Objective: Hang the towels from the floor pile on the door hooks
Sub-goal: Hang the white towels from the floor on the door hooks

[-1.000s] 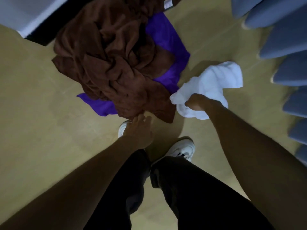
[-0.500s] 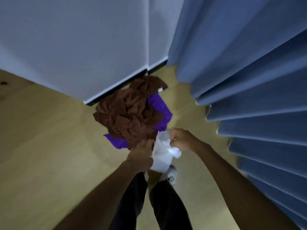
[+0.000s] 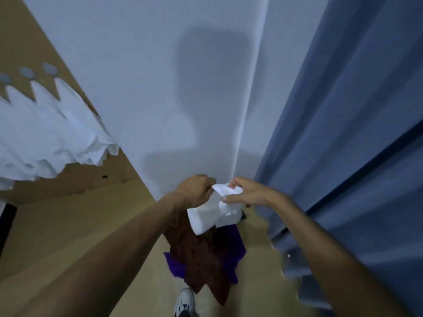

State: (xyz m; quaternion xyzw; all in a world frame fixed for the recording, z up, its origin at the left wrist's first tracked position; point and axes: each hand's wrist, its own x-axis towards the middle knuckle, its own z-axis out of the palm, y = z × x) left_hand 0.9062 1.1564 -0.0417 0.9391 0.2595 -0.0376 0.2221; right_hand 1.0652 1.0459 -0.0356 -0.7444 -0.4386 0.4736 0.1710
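A small white towel (image 3: pixel 212 213) hangs between both hands in front of me, above the floor pile. My left hand (image 3: pixel 196 191) grips its upper left edge and my right hand (image 3: pixel 245 193) pinches its upper right part. Below them lies the pile: a crumpled brown towel (image 3: pixel 201 255) on top of a purple towel (image 3: pixel 176 266). On the brown door (image 3: pixel 25 49) at the left, several white towels (image 3: pixel 43 133) hang from round pale hooks (image 3: pixel 49 68).
A pale wall (image 3: pixel 148 76) fills the centre, with a corner seam. Blue curtains (image 3: pixel 348 133) hang along the right. My white shoe (image 3: pixel 185 303) stands on the tan floor (image 3: pixel 68 236) below the pile.
I have straightened up from the floor and the view has tilted upward. The white towel rose with my right hand, and my left hand has taken hold of it too.
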